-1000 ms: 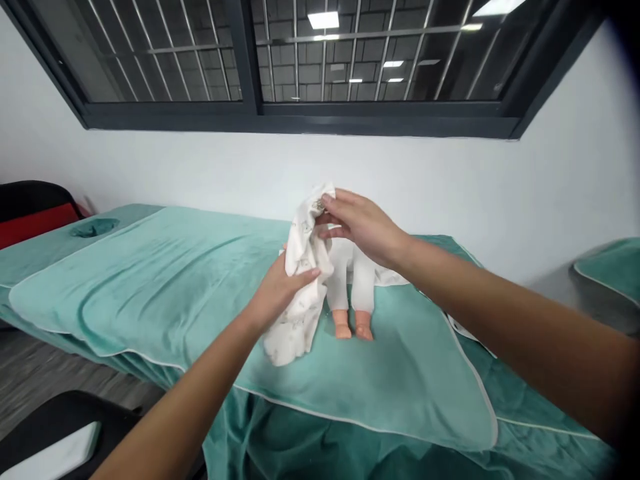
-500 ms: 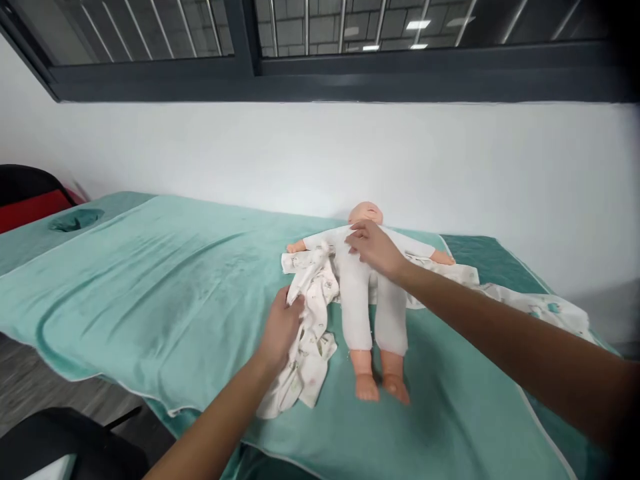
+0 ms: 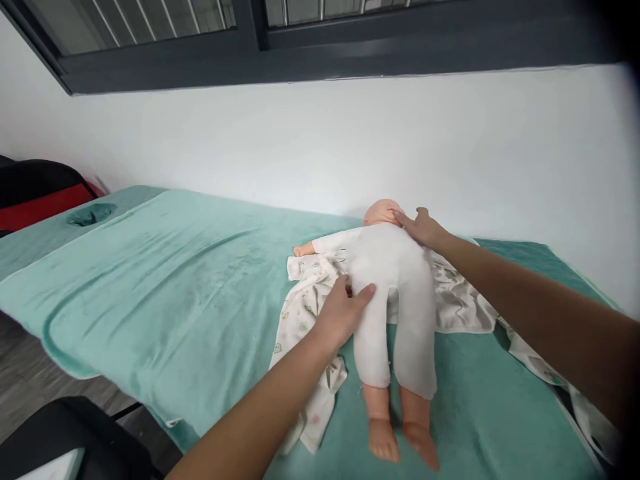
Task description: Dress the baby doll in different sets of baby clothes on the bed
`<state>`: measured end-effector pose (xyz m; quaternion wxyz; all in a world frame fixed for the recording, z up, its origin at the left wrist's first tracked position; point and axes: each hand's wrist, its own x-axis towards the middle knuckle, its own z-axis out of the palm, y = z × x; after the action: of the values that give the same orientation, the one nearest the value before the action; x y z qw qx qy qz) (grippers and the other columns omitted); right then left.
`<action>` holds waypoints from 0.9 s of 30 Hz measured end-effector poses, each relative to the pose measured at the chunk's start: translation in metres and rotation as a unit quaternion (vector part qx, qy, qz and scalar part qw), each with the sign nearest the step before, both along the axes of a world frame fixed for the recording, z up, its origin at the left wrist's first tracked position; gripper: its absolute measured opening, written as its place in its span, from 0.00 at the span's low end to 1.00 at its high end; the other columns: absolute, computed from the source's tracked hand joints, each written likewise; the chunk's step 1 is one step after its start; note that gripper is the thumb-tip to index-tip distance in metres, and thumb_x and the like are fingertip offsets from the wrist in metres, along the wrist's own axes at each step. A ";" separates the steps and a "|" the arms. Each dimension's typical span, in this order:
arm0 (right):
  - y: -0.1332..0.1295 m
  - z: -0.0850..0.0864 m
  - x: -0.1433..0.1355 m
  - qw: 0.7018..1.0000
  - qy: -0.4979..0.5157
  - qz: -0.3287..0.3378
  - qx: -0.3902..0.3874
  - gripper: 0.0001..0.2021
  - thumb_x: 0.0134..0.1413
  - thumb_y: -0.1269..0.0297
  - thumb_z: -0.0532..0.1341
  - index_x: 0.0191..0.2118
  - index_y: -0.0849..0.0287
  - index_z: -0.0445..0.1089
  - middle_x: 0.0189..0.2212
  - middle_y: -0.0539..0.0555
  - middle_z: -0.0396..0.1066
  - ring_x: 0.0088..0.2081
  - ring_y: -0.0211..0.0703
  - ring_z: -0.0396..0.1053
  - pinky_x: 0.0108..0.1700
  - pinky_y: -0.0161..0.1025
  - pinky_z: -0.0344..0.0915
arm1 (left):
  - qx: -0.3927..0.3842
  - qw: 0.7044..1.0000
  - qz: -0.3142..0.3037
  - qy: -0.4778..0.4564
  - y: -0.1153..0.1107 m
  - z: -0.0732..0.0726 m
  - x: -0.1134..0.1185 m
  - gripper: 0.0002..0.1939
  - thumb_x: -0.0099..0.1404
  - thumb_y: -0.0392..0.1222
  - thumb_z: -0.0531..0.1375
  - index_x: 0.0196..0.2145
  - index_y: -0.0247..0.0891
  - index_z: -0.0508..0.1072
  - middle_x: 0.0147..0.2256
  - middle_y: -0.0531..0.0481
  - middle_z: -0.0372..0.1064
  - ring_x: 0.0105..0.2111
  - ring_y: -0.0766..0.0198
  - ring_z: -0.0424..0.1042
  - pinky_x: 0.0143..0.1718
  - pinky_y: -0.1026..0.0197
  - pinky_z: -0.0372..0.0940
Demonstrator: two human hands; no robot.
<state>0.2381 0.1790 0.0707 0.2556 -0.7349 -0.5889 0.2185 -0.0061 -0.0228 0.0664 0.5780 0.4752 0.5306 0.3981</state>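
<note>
Seemingly steadying doll [image 3: 373,247], laid head [image 3: 381,211] toward far edge of bed [image 3: 165,273]: cupping hip [image 3: 385,280] with left hand [image 3: 340,317], fingers [image 3: 342,283] parted; holding right hand [image 3: 425,230] near head, spread.

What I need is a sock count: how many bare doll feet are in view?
2: one foot at the picture's lower centre, the other foot just right of it. Neither is hidden.

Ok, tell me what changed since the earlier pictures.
The left hand released the printed white garment, now beside the doll, and moved rightward to the doll's hip. The right hand, also off the garment, moved to the doll's head. The green blanket stayed spread.
</note>
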 end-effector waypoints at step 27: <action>0.053 0.026 -0.228 0.970 0.168 0.168 -0.044 0.54 0.39 0.38 0.70 0.66 0.67 0.51 0.61 0.72 0.62 0.56 0.62 0.68 0.52 0.52 0.70 | -0.080 0.996 0.020 -0.041 0.090 0.026 -0.235 0.18 0.66 0.49 0.56 0.42 0.29 0.73 0.33 0.44 0.77 0.37 0.56 0.77 0.41 0.51 0.72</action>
<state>0.0098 0.2319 0.0967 0.2779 -0.5886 -0.6428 0.4039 -0.2411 0.0669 0.0927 0.6275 0.3999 0.5463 0.3845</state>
